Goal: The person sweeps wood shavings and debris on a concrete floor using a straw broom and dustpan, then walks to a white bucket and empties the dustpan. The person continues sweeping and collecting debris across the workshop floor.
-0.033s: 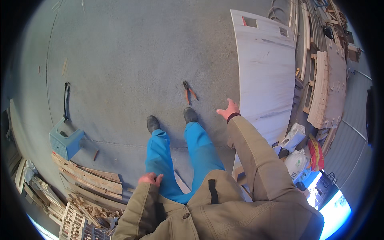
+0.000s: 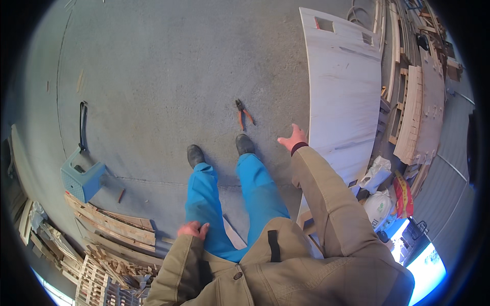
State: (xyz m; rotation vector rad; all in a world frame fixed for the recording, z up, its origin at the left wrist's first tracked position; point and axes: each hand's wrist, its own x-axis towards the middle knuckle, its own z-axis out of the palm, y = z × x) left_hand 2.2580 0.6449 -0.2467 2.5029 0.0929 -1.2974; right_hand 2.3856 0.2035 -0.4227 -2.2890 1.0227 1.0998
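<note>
My right hand (image 2: 293, 136) is stretched forward over the floor beside the white-washed wooden panel (image 2: 343, 97). Its thumb and fingers are spread, with nothing between them. Beside my left thigh hangs my left hand (image 2: 194, 230), loosely curled, thumb apart from the fingers and nothing visible in it. A pair of pliers (image 2: 244, 115) with orange handles lies on the concrete just ahead of my right shoe (image 2: 245, 145), handles toward me. Neither hand touches the pliers.
On the left stands a light blue plastic step stool (image 2: 81, 178), with a dark bar-like tool (image 2: 83, 125) beyond it. Stacked boards (image 2: 115, 224) and scrap wood lie at lower left. Along the right are a timber stack (image 2: 408, 112) and sacks (image 2: 377, 206).
The view has shifted slightly, so the panel sits a little farther right and the pliers a little higher. My hands keep nearly the same pose.
</note>
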